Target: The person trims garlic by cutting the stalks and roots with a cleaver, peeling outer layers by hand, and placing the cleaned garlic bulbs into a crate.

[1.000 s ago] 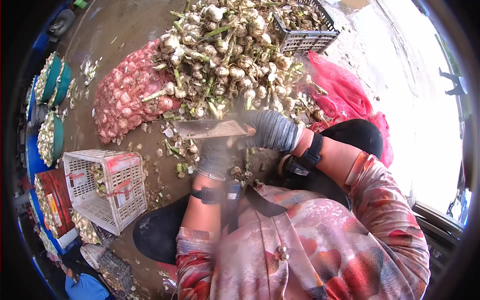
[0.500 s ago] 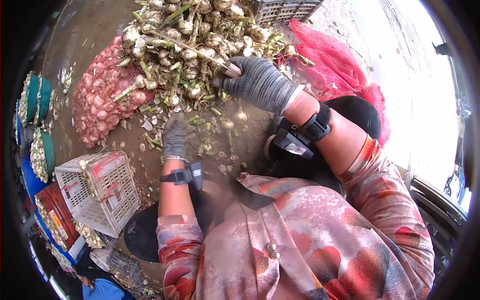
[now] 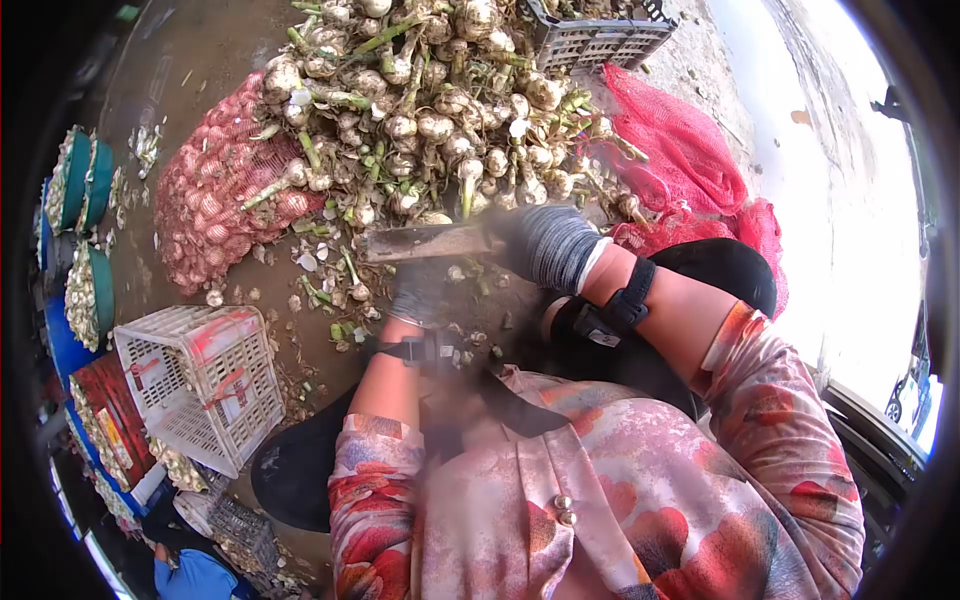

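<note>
My right hand (image 3: 550,242), in a grey knit glove, is closed round the handle of a wide-bladed knife (image 3: 428,243). The blade points left, its flat side towards me. Just below it is my left hand (image 3: 422,290), also gloved; its fingers are smeared by motion and partly behind the blade, so I cannot tell what they hold. Beyond both hands lies a big heap of garlic bulbs (image 3: 435,127) with stalks on. Cut stalk pieces and loose bulbs are scattered on the ground around my left hand.
Left of the heap lies a filled red net bag (image 3: 215,195). A slack red net (image 3: 675,145) lies at the right, near a dark crate (image 3: 600,42). A white plastic crate (image 3: 235,385) lies tipped at the left, near green tubs (image 3: 103,290) of garlic. A person in blue (image 3: 195,577) is at lower left.
My right hand has come down and towards me with the knife, whose blade has swung to lie level above my left hand. My left hand has moved right, under the blade.
</note>
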A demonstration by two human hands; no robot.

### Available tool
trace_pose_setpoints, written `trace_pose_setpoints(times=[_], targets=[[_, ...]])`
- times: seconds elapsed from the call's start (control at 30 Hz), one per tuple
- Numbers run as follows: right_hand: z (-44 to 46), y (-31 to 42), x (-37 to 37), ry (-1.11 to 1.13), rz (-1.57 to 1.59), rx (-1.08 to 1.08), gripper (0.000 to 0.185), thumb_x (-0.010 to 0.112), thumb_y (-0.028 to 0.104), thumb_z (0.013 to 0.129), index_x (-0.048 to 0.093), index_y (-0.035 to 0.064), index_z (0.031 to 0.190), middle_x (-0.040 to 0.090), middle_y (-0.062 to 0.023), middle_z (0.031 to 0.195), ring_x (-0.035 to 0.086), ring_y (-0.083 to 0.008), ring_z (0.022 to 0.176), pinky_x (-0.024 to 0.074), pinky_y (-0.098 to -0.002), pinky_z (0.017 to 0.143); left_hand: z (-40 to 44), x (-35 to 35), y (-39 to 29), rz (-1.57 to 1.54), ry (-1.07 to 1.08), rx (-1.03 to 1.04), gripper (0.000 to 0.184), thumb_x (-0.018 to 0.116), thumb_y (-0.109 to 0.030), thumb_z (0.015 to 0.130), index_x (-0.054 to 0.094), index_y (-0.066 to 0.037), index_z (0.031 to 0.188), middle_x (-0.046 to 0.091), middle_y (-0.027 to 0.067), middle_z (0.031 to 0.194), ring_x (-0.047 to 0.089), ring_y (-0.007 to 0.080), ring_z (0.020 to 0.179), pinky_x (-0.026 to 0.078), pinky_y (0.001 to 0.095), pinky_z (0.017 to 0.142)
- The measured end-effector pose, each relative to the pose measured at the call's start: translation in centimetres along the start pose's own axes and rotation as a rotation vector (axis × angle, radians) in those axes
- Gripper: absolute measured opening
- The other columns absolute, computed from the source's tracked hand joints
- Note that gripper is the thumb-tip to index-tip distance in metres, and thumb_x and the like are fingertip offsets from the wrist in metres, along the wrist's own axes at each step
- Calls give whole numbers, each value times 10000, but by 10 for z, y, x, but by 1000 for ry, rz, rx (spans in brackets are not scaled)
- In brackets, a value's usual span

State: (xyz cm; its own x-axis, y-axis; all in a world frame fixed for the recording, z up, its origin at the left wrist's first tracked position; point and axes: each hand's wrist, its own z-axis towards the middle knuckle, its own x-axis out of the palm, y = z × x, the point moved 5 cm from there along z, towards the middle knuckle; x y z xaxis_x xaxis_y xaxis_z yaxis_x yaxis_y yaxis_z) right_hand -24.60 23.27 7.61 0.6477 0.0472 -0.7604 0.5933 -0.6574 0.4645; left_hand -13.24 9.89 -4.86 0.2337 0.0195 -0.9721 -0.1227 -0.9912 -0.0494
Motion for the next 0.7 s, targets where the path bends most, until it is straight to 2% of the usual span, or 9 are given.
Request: trace_pose_setpoints(times=[0.07,0.1,0.27,0.37,0.43,0.53,0.63,0.67,0.7], targets=[[-7,13,-5,-24,-11,-72,203,608,253,797,649,82,897,669,-171,823,659,-358,814,517,-452,705,-11,-5,20,-890,-38,-254,356,424,-197,981,487,-66,1305,553,84,1272,533,239,1150,437,381,968],[-11,20,-7,-35,-20,-131,166,611,223,791,646,95,890,669,-164,819,659,-356,812,517,-450,696,-19,-7,25,-1186,-114,-270,355,440,-191,975,491,-63,1301,550,94,1277,531,233,1157,437,380,969],[-22,39,-3,-111,-103,-207,163,615,152,770,627,123,930,664,-136,803,657,-346,797,507,-460,659,-36,13,31,-1500,-420,-196,400,496,-241,971,405,-48,1310,535,100,1245,576,222,1053,470,313,959],[-36,54,-18,-91,-61,-240,159,612,144,764,626,122,921,660,-137,794,655,-352,789,505,-460,654,-55,26,47,-617,-219,-154,361,461,-240,979,468,-147,1327,516,85,1320,514,208,1173,429,360,978],[-38,58,-18,-78,-56,-236,169,609,147,764,621,120,931,658,-138,787,653,-356,790,505,-461,655,-57,-11,22,-930,-312,-72,391,475,-266,970,448,-154,1343,507,84,1325,508,209,1179,423,354,984],[-35,54,-8,-79,-47,-223,198,608,156,764,610,118,958,654,-144,779,651,-364,789,503,-465,657,-61,-9,26,-1329,-461,-175,387,510,-283,949,480,-151,1312,527,93,1287,512,227,1163,428,363,968],[-26,42,-3,-69,-92,-193,227,603,170,771,598,111,990,656,-158,790,653,-363,795,503,-464,665,-61,-38,19,-860,-262,-246,385,582,-221,929,475,-46,1256,572,89,1172,554,163,1048,456,343,927],[-23,35,-2,-37,-137,-165,238,596,178,780,592,105,1006,658,-168,803,657,-359,801,504,-461,671,-60,-54,15,-709,-428,-180,420,623,-197,898,469,-44,1257,580,85,1155,563,169,1033,465,336,902],[-19,28,2,-38,-141,-161,238,596,178,780,592,105,1006,658,-168,803,657,-359,801,504,-461,671,-58,-64,10,-761,-526,-169,429,666,-156,857,480,-43,1226,593,79,1114,576,167,994,480,317,858]])
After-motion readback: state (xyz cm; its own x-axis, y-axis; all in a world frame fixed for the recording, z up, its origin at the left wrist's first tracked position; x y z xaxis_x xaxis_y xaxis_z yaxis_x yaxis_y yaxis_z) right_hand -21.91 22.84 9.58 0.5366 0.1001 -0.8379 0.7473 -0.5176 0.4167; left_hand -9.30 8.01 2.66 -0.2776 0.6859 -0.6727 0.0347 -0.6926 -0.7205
